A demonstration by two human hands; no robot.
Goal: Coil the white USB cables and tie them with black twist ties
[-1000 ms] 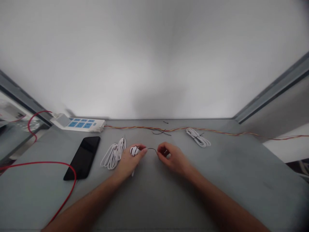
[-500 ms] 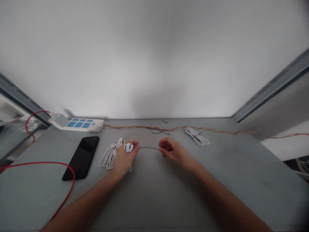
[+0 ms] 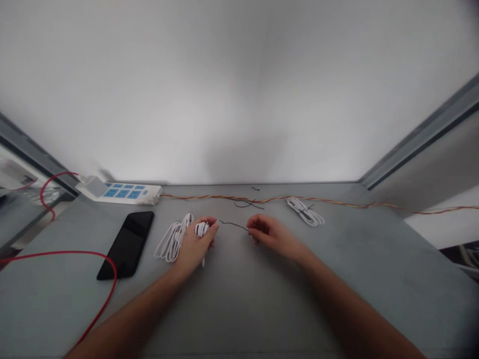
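My left hand [image 3: 194, 243] is closed around a small coil of white cable [image 3: 201, 229] in the middle of the grey table [image 3: 239, 299]. My right hand [image 3: 270, 233] pinches one end of a thin black wire tie [image 3: 232, 225] that stretches toward the coil. The tie's free end hangs just beside my left fingertips. A second white cable bundle [image 3: 174, 239] lies loose right beside my left hand.
A black phone [image 3: 127, 243] lies to the left, with a red cable [image 3: 75, 264] looping past it. A white power strip [image 3: 119, 192] and a twisted multicoloured wire [image 3: 299, 200] run along the back edge. More black ties [image 3: 247, 204] and a bundled white cable [image 3: 305, 212] lie behind my hands.
Both hands shifted slightly away from me and my left hand moved left with the coil. The black tie stretched out between the hands, and its left end now stands free of the coil.
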